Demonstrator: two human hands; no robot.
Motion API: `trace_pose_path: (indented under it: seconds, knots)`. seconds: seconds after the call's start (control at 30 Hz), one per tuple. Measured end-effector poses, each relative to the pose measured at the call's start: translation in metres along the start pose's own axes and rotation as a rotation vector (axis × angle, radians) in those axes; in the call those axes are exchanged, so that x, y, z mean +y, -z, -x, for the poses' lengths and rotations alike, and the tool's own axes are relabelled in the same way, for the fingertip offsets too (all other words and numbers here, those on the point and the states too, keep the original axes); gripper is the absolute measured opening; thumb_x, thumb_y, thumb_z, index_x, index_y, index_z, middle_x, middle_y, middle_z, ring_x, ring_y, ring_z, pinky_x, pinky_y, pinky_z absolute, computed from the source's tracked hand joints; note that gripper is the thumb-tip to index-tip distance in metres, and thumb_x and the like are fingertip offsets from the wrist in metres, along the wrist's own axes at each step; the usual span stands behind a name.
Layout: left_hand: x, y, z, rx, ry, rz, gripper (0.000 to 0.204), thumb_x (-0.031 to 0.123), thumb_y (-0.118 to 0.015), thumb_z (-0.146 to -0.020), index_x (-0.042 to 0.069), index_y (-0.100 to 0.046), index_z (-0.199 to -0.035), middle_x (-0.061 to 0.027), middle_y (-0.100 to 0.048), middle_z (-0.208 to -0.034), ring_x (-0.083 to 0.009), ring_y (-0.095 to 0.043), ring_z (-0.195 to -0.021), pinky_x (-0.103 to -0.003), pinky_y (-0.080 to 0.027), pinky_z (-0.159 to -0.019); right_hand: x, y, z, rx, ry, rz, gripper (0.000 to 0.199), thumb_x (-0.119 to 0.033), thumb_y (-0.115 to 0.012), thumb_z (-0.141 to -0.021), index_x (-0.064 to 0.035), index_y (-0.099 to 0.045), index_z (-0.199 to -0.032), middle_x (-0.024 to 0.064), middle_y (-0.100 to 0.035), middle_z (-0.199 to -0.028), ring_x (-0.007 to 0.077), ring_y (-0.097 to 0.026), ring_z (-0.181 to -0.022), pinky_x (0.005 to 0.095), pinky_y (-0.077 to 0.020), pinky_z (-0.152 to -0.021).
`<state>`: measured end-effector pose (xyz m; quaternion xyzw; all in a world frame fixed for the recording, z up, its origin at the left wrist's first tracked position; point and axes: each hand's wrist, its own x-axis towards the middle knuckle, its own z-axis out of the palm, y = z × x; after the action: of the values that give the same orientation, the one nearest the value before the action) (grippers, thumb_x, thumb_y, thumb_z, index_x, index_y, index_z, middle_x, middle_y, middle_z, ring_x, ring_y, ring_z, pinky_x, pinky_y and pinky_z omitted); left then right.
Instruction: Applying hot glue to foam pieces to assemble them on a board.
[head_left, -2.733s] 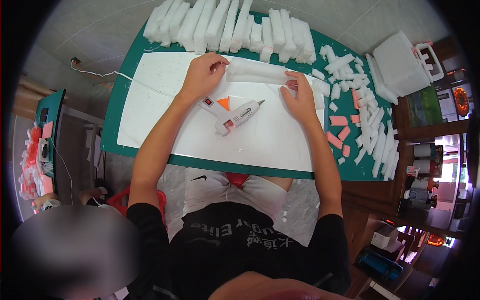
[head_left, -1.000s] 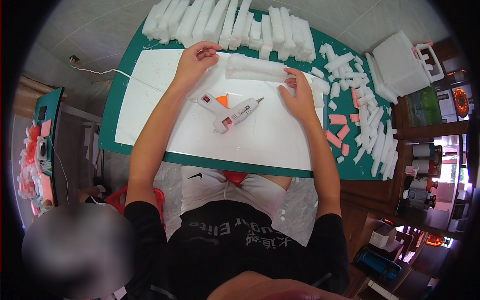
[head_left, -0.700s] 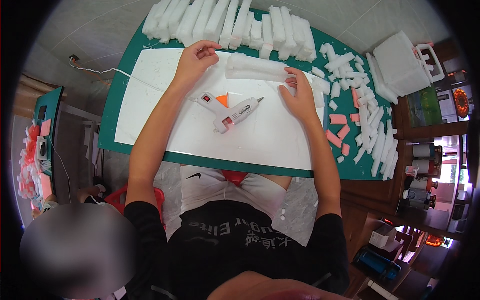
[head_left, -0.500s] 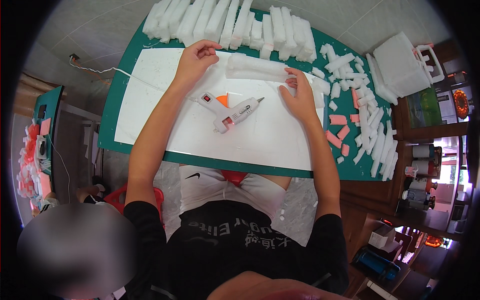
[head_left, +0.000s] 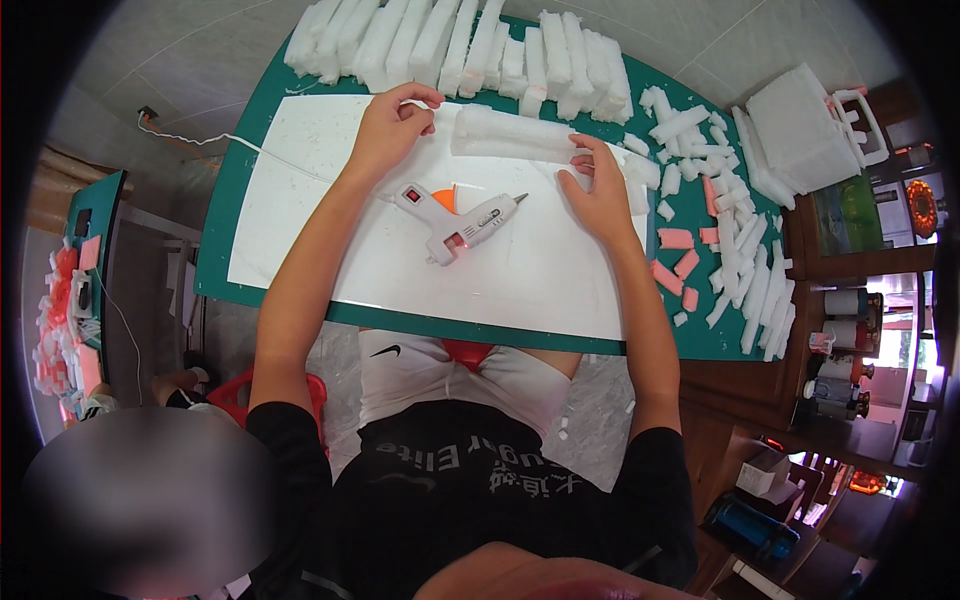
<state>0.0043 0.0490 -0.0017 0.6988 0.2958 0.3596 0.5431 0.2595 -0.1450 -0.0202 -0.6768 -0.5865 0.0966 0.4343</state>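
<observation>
Head view: white foam block [head_left: 512, 138] lies lengthwise on white board [head_left: 520, 285], far side of green counter [head_left: 500, 337]. Left hand [head_left: 394, 122] off its left end, fingers loosely bent, nothing held. Right hand [head_left: 597, 182] at its right end, thumb and fingers parted, not gripping; fingertip contact cannot be told. Glue gun [head_left: 466, 226] on its side between forearms. Foam slabs [head_left: 408, 45] in row behind; pink pieces [head_left: 677, 238] at right.

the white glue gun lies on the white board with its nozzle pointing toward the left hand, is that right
Not quite: the nozzle points toward the right hand, as the head view shows. The white glue gun does lie on the white board.
</observation>
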Motion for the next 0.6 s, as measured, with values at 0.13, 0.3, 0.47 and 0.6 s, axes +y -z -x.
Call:
trace_pose_path:
  seconds: [0.13, 0.3, 0.47, 0.6]
  knots:
    - [0.0059, -0.0029, 0.0041, -0.031, 0.030, -0.087, 0.024, 0.003, -0.061, -0.087, 0.001, -0.069, -0.109, -0.0026, -0.070, -0.096, -0.0084, -0.062, -0.068, -0.023, -0.049, -0.066, 0.0018, 0.0001, -0.0002, -0.009, -0.003, -0.005, 0.051, -0.005, -0.070, -0.081, -0.0075, -0.054, -0.129, 0.0129, -0.059, -0.123, 0.0251, -0.062, -0.099, 0.0349, -0.0510, -0.092]
    - [0.0088, -0.0072, 0.0069, -0.052, 0.008, -0.212, 0.020, 0.014, -0.069, -0.089, 0.005, -0.073, -0.106, -0.0017, -0.070, -0.094, -0.0077, -0.052, -0.063, -0.025, -0.045, -0.061, -0.0001, 0.0003, -0.0001, -0.005, -0.004, -0.003, 0.051, -0.005, -0.070, -0.081, -0.0072, -0.054, -0.129, 0.0131, -0.059, -0.123, 0.0251, -0.062, -0.099, 0.0346, -0.0507, -0.092]
    - [0.0075, -0.0048, 0.0063, -0.065, -0.038, -0.409, 0.019, 0.021, -0.072, -0.088, 0.007, -0.076, -0.102, -0.0012, -0.070, -0.088, -0.0082, -0.044, -0.062, -0.027, -0.042, -0.059, -0.0003, 0.0002, -0.0001, -0.008, -0.007, -0.004, 0.051, -0.005, -0.070, -0.081, -0.0071, -0.054, -0.129, 0.0133, -0.059, -0.123, 0.0249, -0.062, -0.099, 0.0346, -0.0504, -0.092]
    - [0.0085, -0.0054, 0.0063, -0.052, -0.026, -0.425, 0.018, 0.021, -0.074, -0.088, 0.006, -0.076, -0.098, -0.0017, -0.070, -0.084, -0.0088, -0.046, -0.063, -0.027, -0.043, -0.060, -0.0003, -0.0004, -0.0005, -0.008, -0.008, -0.008, 0.051, -0.006, -0.069, -0.081, -0.0069, -0.054, -0.129, 0.0134, -0.059, -0.122, 0.0251, -0.062, -0.099, 0.0347, -0.0503, -0.092]
